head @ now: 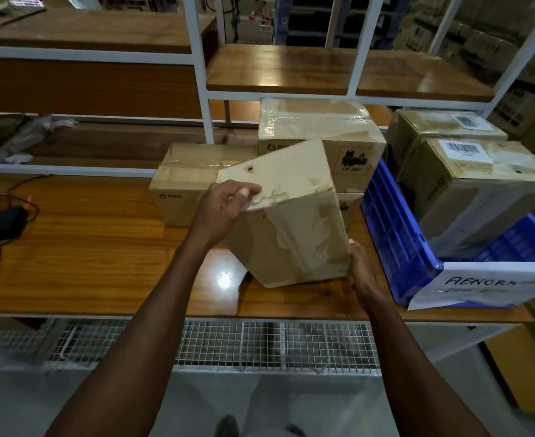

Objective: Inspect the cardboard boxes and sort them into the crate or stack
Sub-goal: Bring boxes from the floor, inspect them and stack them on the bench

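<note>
Inspection is the step in hand: the box (288,216) is tilted on one lower edge on the tabletop (102,247), just left of the crate (395,228). The left hand (225,203) has its grip pinching the upper corner, fingers curled over peeling tape; the right hand (362,269) lies flat against the lower right edge, fingers straight. Torn tape suggests damage — next likely calls for lifting it right into the crate, labelled "ABNORM", which already holds boxes. The stack (291,143) stands behind. Glossy wood under white shelving — a dim storeroom.
</note>
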Demonstrator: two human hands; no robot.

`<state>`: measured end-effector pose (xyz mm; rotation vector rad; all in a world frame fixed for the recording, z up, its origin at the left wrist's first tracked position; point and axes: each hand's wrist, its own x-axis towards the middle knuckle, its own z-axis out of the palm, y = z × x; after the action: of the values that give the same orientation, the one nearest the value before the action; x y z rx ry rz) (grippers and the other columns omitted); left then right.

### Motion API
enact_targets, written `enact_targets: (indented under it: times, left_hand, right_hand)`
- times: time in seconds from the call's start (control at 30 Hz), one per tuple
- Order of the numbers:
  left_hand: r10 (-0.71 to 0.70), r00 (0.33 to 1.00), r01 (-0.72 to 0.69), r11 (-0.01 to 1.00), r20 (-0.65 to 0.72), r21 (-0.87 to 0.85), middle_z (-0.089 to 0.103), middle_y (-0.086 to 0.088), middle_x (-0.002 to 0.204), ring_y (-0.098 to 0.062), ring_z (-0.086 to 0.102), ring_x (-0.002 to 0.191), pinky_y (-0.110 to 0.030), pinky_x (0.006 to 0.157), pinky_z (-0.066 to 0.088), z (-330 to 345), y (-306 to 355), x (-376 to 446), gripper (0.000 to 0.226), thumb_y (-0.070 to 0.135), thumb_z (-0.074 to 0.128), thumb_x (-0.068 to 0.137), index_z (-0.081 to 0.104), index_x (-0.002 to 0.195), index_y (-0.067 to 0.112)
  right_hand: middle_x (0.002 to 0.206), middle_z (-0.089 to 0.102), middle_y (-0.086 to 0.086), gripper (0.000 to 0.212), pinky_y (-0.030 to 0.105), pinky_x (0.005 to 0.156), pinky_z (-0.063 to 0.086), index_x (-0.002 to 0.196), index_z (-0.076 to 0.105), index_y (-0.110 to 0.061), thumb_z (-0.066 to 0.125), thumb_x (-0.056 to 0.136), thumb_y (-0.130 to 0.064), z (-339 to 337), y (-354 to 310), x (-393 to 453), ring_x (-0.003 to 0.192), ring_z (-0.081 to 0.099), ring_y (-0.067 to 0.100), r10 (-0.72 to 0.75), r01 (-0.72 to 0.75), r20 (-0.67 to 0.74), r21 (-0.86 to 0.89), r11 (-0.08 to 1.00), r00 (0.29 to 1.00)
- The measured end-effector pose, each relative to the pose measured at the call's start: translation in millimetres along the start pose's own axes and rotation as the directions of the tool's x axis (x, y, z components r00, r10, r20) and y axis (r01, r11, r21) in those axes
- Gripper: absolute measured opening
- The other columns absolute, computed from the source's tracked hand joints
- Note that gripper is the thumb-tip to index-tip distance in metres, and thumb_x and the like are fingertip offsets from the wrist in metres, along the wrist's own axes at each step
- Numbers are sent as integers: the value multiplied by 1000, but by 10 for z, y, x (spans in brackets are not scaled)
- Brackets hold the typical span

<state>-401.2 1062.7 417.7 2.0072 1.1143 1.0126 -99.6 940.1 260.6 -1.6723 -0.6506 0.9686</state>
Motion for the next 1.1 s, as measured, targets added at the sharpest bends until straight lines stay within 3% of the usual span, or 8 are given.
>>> enact_targets:
  times: [0.1, 0.2, 0.3, 0.4, 0.57, 0.73, 0.87, 1.1]
  left_hand:
    - [-131, 982, 111, 983, 135, 147, 57, 1, 139, -18, 50, 133, -26, 99, 43, -24, 105, 286, 37, 17, 56, 98, 69, 131, 29]
    - [-280, 903, 116, 890, 327, 441, 21, -3, 170, -31, 23, 153, -51, 119, 22, 80, 156, 399, 64, 50, 49, 95, 35, 157, 43]
    - [-307, 912, 176, 892, 272, 417, 34, -6, 165, -32, 38, 145, -58, 115, 28, 192, 111, 359, 70, 58, 37, 87, 26, 156, 53]
    - [-282, 929, 161, 890, 237, 428, 41, -6, 161, -33, 44, 141, -58, 112, 35, 196, 47, 302, 68, 59, 34, 88, 27, 155, 54]
    - [-287, 935, 160, 866, 209, 474, 43, -8, 160, -34, 46, 139, -52, 111, 36, 228, 63, 293, 61, 55, 35, 96, 25, 156, 53]
    - [-307, 935, 185, 848, 177, 497, 43, -6, 160, -35, 44, 140, -55, 110, 38, 280, 158, 237, 61, 50, 39, 98, 27, 158, 47]
    - [-345, 921, 214, 838, 183, 503, 36, -11, 161, -40, 38, 141, -56, 110, 37, 303, 233, 279, 65, 51, 43, 94, 28, 158, 44]
    - [-233, 923, -14, 773, 305, 634, 13, 0, 172, -34, 11, 155, -55, 119, 15, 488, 459, 625, 66, 48, 49, 97, 28, 159, 40]
  right_hand:
    - [111, 73, 15, 41, 44, 83, 59, 112, 68, -12, 37, 111, -38, 189, -307, -424, 100, 71, 30, 102, -104, 39, 66, 992, 994]
    - [107, 67, 4, 32, 35, 71, 53, 105, 63, -20, 34, 111, -33, 302, -253, -570, 94, 64, 23, 195, -205, 91, 115, 972, 977]
    - [118, 68, 5, 31, 41, 83, 52, 115, 65, -23, 38, 109, -38, 297, -219, -577, 102, 64, 25, 190, -197, 63, 139, 970, 980]
    - [128, 68, 15, 29, 45, 86, 52, 120, 65, -22, 42, 110, -36, 196, -287, -473, 107, 66, 28, 100, -100, 13, 88, 991, 995]
    - [125, 69, -1, 29, 34, 87, 60, 134, 60, -23, 48, 110, -34, 81, -959, -427, 112, 70, 16, -206, 214, -74, 125, 969, 976]
    - [142, 57, -4, 32, 27, 89, 53, 132, 66, -28, 62, 102, -38, 154, -1590, -192, 122, 58, 11, -420, 387, -53, -294, 874, 906]
    - [161, 41, 6, 57, 51, 114, 40, 150, 52, -27, 51, 100, -56, 384, -1769, 2, 147, 37, 27, -399, 355, 171, -819, 450, 901]
    - [161, 42, 12, 61, 52, 114, 38, 153, 48, -22, 46, 102, -56, 437, -1840, -39, 149, 36, 31, -363, 300, 163, -882, 364, 918]
